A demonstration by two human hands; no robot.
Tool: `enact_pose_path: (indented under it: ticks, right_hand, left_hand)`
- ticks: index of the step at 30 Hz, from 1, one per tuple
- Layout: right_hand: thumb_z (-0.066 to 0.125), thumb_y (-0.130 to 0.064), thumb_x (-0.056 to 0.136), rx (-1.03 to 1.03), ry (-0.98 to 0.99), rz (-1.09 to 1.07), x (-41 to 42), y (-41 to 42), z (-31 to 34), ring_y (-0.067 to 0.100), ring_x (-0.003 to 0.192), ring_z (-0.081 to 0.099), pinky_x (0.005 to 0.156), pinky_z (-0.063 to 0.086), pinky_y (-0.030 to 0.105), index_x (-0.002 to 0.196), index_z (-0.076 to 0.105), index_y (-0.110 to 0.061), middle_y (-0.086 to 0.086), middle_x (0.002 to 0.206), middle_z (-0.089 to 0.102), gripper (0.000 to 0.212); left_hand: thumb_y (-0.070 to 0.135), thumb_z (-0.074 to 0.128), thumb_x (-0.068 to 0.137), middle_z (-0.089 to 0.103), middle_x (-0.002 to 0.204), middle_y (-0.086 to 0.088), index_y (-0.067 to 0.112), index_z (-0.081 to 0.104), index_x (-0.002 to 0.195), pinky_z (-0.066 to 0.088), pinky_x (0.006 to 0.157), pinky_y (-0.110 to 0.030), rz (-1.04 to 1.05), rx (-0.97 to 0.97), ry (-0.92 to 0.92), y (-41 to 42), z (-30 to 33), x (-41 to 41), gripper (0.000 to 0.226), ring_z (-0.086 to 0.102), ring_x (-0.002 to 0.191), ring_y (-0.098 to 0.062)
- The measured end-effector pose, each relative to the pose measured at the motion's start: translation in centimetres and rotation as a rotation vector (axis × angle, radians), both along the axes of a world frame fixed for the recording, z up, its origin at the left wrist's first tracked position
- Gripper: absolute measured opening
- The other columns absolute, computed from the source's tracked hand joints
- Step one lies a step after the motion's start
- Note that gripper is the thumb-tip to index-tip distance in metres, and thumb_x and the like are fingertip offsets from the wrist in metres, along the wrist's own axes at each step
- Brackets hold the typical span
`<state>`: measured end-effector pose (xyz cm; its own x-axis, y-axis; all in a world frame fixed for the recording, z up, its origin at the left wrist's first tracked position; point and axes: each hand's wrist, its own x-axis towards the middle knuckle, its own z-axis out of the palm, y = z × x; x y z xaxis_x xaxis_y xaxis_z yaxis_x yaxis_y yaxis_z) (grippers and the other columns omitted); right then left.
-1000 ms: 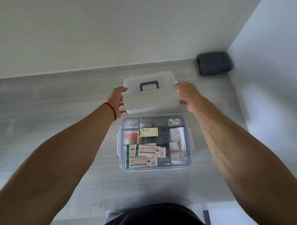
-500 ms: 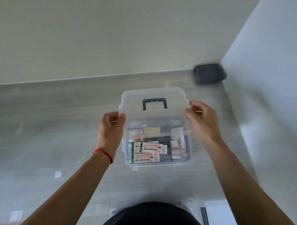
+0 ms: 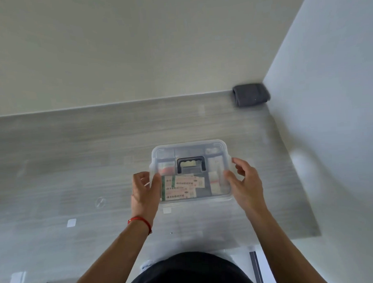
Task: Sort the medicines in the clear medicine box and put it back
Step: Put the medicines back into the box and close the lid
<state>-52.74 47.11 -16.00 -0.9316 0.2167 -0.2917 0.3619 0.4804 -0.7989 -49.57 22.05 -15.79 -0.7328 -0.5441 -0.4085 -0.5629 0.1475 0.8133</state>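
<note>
Where two pale walls meet, grey wood-grain tabletop [image 3: 75, 150], dark folded cloth [image 3: 251, 94] in the corner, left hand [image 3: 144, 191] and right hand [image 3: 244, 182] each with a grip on the lidded clear medicine box [image 3: 218, 195], one per side.

Lid [image 3: 189, 149] is blurring the meds underneath; box labels too small to read. Left hand [image 3: 144, 191] is covering, probably, the side latch.
</note>
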Motion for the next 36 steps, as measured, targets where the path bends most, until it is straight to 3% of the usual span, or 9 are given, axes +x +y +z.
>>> enact_pose_path:
  ticks: [8, 11, 15, 19, 22, 26, 28, 32, 36]
  right_hand:
    - [0.071, -0.032, 0.091, -0.209, -0.142, -0.073, -1.3, 0.1, 0.1, 0.017, 0.111, 0.067, 0.097, 0.058, 0.047, 0.13, 0.056, -0.031, -0.004, 0.127, 0.065, 0.042]
    - [0.069, -0.038, 0.092, -0.166, -0.109, -0.042, -1.3, 0.0, 0.2, 0.015, 0.114, 0.064, 0.096, 0.057, 0.04, 0.131, 0.056, -0.028, -0.008, 0.126, 0.065, 0.042]
    - [0.066, -0.039, 0.093, -0.086, -0.034, -0.063, -1.8, -0.6, 0.4, 0.008, 0.103, 0.064, 0.072, 0.044, 0.013, 0.125, 0.06, -0.023, -0.012, 0.114, 0.066, 0.036]
    - [0.064, -0.042, 0.093, -0.026, -0.088, -0.077, -2.8, -0.5, 0.3, -0.002, 0.084, 0.06, 0.063, 0.039, 0.014, 0.116, 0.062, -0.021, -0.008, 0.11, 0.068, 0.031]
    - [0.064, -0.047, 0.091, -0.031, -0.143, -0.063, -3.1, -0.2, -0.1, 0.011, 0.099, 0.063, 0.08, 0.048, 0.026, 0.122, 0.06, -0.023, -0.007, 0.118, 0.066, 0.039]
    - [0.059, -0.053, 0.093, -0.104, -0.269, -0.04, -3.2, 0.2, -0.4, 0.02, 0.109, 0.065, 0.094, 0.055, 0.043, 0.134, 0.055, -0.023, 0.0, 0.127, 0.065, 0.052]
    - [0.058, -0.057, 0.093, -0.236, -0.359, -0.043, -3.0, 0.6, -0.5, 0.019, 0.104, 0.068, 0.085, 0.058, 0.042, 0.136, 0.055, -0.024, -0.001, 0.123, 0.067, 0.054]
    - [0.062, -0.058, 0.093, -0.364, -0.468, -0.018, -3.1, 1.5, -0.3, 0.022, 0.101, 0.072, 0.084, 0.061, 0.043, 0.129, 0.059, -0.023, 0.002, 0.116, 0.072, 0.051]
    - [0.068, -0.05, 0.091, -0.314, -0.387, -0.052, -3.5, 1.4, 0.1, 0.023, 0.092, 0.075, 0.072, 0.063, 0.038, 0.123, 0.064, -0.015, 0.005, 0.106, 0.076, 0.049]
  left_hand:
    - [0.039, 0.057, 0.089, 0.064, 0.098, 0.009, 0.027, 0.046, 0.118, 0.043, 0.054, -0.022, -0.02, 0.012, -0.066, -0.1, 0.4, -1.4, 0.033, 0.063, 0.08, -0.006]
    - [0.039, 0.058, 0.089, 0.066, 0.094, 0.008, 0.024, 0.048, 0.111, 0.043, 0.054, -0.024, 0.005, 0.016, -0.061, 0.1, 0.5, -1.8, 0.028, 0.064, 0.078, -0.008]
    - [0.042, 0.06, 0.087, 0.065, 0.091, 0.002, 0.022, 0.051, 0.103, 0.042, 0.055, -0.026, 0.027, -0.04, -0.076, 0.0, 0.7, -2.4, 0.028, 0.062, 0.076, -0.013]
    - [0.045, 0.062, 0.085, 0.065, 0.085, 0.001, 0.02, 0.055, 0.1, 0.038, 0.053, -0.023, -0.035, -0.163, -0.109, -0.4, 1.2, -3.1, 0.03, 0.062, 0.077, -0.014]
    - [0.041, 0.061, 0.088, 0.067, 0.104, 0.002, 0.021, 0.053, 0.111, 0.042, 0.063, -0.026, -0.115, -0.204, -0.1, -0.6, 1.2, -3.3, 0.032, 0.061, 0.084, -0.016]
    - [0.039, 0.059, 0.095, 0.058, 0.138, -0.004, 0.025, 0.045, 0.137, 0.045, 0.092, -0.035, -0.194, -0.193, -0.027, -0.6, 0.9, -2.5, 0.047, 0.056, 0.12, -0.025]
    - [0.032, 0.057, 0.098, 0.05, 0.148, -0.006, 0.028, 0.037, 0.147, 0.044, 0.105, -0.043, -0.265, -0.299, 0.029, -0.6, 1.0, -2.5, 0.053, 0.048, 0.134, -0.028]
    - [-0.008, 0.05, 0.087, 0.024, 0.164, -0.006, 0.035, 0.032, 0.152, 0.022, 0.121, -0.055, -0.676, -0.839, 0.21, 1.6, 1.5, -3.8, 0.08, 0.015, 0.153, -0.028]
    - [0.033, 0.037, 0.101, 0.023, 0.164, 0.001, 0.039, 0.033, 0.151, 0.012, 0.118, -0.066, -1.003, -0.966, 0.25, 5.3, 0.5, -3.5, 0.05, 0.013, 0.154, -0.03]
